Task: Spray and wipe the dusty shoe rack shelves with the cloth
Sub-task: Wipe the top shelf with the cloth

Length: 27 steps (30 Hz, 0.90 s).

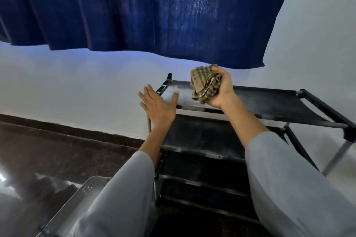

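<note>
shoe rack [260, 102] black, top shelf dusty, right hand [221, 90] fingers clutching bunched checked cloth [204, 84], left hand [158, 105] fingers spread

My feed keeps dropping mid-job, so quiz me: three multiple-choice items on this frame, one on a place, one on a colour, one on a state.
1. Where is the cloth?
A. in the right hand, above the top shelf
B. on the floor
C. draped on the curtain

2. What colour is the curtain?
A. red
B. dark blue
C. white

3. How is the left hand?
A. gripping a spray bottle
B. clenched in a fist
C. open, fingers spread, holding nothing

Answers:
1 A, the right hand's fingers curl round the bunched checked cloth over the shelf.
2 B, the hanging fabric is deep blue.
3 C, the fingers are straight beside the rack's left end.
</note>
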{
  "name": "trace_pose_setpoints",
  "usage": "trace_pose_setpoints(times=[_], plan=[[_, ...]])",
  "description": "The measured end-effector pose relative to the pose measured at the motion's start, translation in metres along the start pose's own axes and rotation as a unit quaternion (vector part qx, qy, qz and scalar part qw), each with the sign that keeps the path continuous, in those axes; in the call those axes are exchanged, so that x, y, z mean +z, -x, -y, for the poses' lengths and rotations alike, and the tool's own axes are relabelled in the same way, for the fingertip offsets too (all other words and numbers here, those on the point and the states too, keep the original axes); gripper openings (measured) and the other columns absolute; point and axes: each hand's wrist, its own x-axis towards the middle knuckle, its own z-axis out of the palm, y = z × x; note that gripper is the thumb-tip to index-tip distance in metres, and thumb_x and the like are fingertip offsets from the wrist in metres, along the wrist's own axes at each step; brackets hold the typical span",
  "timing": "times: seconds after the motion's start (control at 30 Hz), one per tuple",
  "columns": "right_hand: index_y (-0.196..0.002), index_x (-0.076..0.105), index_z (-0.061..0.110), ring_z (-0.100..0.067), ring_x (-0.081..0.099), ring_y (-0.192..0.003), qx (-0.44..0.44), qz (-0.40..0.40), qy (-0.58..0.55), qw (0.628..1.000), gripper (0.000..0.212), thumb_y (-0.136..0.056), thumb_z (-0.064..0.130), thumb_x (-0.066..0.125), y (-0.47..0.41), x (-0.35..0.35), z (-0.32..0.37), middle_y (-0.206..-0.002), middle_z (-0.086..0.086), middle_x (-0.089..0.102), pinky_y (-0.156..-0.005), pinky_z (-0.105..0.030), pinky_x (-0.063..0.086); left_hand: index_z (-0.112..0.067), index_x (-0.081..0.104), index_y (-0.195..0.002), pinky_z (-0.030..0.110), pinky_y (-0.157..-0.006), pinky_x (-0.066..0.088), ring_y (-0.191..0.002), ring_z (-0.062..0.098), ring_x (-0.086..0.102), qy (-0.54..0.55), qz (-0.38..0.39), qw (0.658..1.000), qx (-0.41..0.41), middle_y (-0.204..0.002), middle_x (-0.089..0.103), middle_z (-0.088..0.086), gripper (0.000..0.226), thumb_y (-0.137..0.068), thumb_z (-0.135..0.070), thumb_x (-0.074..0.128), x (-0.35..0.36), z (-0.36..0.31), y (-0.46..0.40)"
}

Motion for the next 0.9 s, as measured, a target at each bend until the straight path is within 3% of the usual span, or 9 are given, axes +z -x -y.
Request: trace_pose_setpoints(times=[0.13, 0.27, 0.37, 0.47, 0.53, 0.6, 0.67, 0.83, 0.9], plan=[[-0.101, 0.061, 0.011, -0.022, 0.059, -0.077, -0.048, -0.02, 0.222, 0.974, 0.026, -0.089, 0.031, 0.051, -0.056, 0.008, 0.0, -0.093, -0.013, 0.064, -0.07, -0.03, 0.048, -0.001, 0.013, -0.153, 0.036, -0.119, -0.006, -0.151, 0.028, -0.003, -0.027, -0.067, 0.997, 0.038, -0.162, 0.011, 0.014, 0.071, -0.101, -0.037, 0.045, 0.013, 0.013, -0.019], [-0.136, 0.044, 0.024, -0.022, 0.054, -0.11, -0.109, 0.036, 0.672, 0.732, 0.049, -0.089, 0.026, 0.056, -0.1, 0.009, -0.019, -0.128, -0.006, 0.054, -0.091, -0.033, 0.044, -0.006, 0.039, -0.145, 0.031, -0.118, 0.02, -0.144, 0.022, 0.026, 0.0, -0.115, 0.991, 0.066, -0.154, 0.035, 0.008, 0.047, -0.1, -0.014, 0.048, 0.015, 0.027, -0.031], [-0.136, 0.048, 0.024, -0.022, 0.052, -0.117, -0.084, 0.145, 0.776, 0.609, 0.044, -0.092, 0.025, 0.054, -0.107, 0.007, -0.037, -0.135, -0.005, 0.053, -0.097, -0.036, 0.041, -0.008, 0.052, -0.135, 0.021, -0.103, 0.038, -0.126, 0.015, 0.049, 0.097, -0.111, 0.988, 0.039, -0.137, 0.054, 0.005, 0.04, -0.096, -0.001, 0.051, 0.007, 0.035, -0.038], [-0.133, 0.054, 0.024, -0.014, 0.055, -0.106, -0.11, 0.223, 0.769, 0.589, 0.041, -0.092, 0.02, 0.054, -0.099, 0.012, -0.04, -0.125, -0.002, 0.059, -0.09, -0.03, 0.042, -0.004, 0.062, -0.125, 0.011, -0.086, 0.04, -0.109, 0.014, 0.06, 0.122, -0.07, 0.99, 0.021, -0.118, 0.065, 0.006, 0.031, -0.094, -0.001, 0.055, 0.002, 0.044, -0.049], [-0.132, 0.055, 0.025, 0.003, 0.055, -0.074, -0.083, 0.284, 0.742, 0.601, 0.04, -0.092, 0.016, 0.054, -0.089, 0.012, -0.034, -0.096, 0.005, 0.063, -0.069, -0.017, 0.041, -0.002, 0.065, -0.12, 0.018, -0.09, 0.045, -0.106, 0.019, 0.064, 0.114, -0.04, 0.992, 0.023, -0.113, 0.069, 0.009, 0.028, -0.093, -0.002, 0.057, 0.0, 0.048, -0.055], [-0.132, 0.052, 0.033, 0.001, 0.049, -0.056, -0.033, 0.314, 0.725, 0.612, 0.044, -0.093, 0.011, 0.052, -0.082, 0.006, -0.022, -0.078, 0.007, 0.058, -0.056, -0.015, 0.037, -0.001, 0.065, -0.121, 0.022, -0.094, 0.045, -0.107, 0.019, 0.064, 0.108, -0.02, 0.994, 0.022, -0.114, 0.07, 0.011, 0.029, -0.093, -0.002, 0.058, -0.001, 0.049, -0.058], [-0.127, 0.051, 0.041, -0.014, 0.052, -0.065, -0.004, 0.318, 0.724, 0.613, 0.049, -0.092, 0.007, 0.048, -0.081, -0.002, -0.012, -0.084, -0.002, 0.062, -0.059, -0.028, 0.043, -0.001, 0.065, -0.122, 0.023, -0.096, 0.045, -0.11, 0.018, 0.063, 0.11, -0.011, 0.994, 0.023, -0.116, 0.069, 0.011, 0.03, -0.094, -0.003, 0.058, -0.003, 0.049, -0.059], [-0.135, 0.049, 0.037, -0.019, 0.054, -0.111, -0.104, 0.206, 0.859, 0.458, 0.056, -0.087, 0.009, 0.045, -0.108, -0.01, -0.022, -0.135, 0.001, 0.055, -0.093, -0.033, 0.044, -0.002, 0.064, -0.123, 0.024, -0.098, 0.044, -0.113, 0.018, 0.062, 0.132, 0.01, 0.991, 0.017, -0.118, 0.069, 0.01, 0.031, -0.093, -0.003, 0.059, -0.006, 0.055, -0.062], [-0.133, 0.052, 0.034, -0.02, 0.055, -0.111, -0.119, 0.181, 0.853, 0.474, 0.054, -0.086, 0.009, 0.044, -0.116, -0.002, -0.034, -0.133, 0.0, 0.057, -0.093, -0.037, 0.045, -0.003, 0.064, -0.123, 0.024, -0.098, 0.044, -0.113, 0.017, 0.062, 0.15, 0.015, 0.989, 0.01, -0.118, 0.069, 0.009, 0.031, -0.093, -0.004, 0.06, -0.007, 0.056, -0.062]])
